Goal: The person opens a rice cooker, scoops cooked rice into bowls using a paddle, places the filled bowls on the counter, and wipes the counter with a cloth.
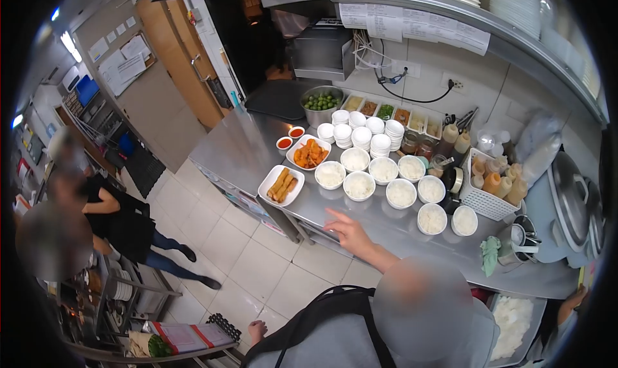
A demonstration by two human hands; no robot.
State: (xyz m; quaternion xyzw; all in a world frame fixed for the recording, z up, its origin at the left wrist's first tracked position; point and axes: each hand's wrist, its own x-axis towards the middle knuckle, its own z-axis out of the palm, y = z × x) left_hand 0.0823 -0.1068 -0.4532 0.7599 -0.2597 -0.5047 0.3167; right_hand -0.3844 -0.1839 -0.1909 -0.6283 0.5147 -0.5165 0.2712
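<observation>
My right hand [349, 231] reaches over the counter's front edge with nothing in it, index finger stretched out and the other fingers partly bent. Nearest to it are a white dish of fried rolls [281, 186] and several white bowls of rice [358, 185]. Low at the left of my body, over the floor, hangs my left hand [257, 330], its fingers curled in and no object visible in them. Behind the rolls sit a dish of orange fried pieces [309, 154] and two small cups of red sauce [284, 143].
Stacked white cups [362, 137], a pot of green citrus [322, 104] and a basket of sauce bottles [487, 189] stand on the steel counter [222, 143]. A rice tub [513, 326] is at lower right, near another person's hand [571, 302]. Co-workers [125, 207] stand at left.
</observation>
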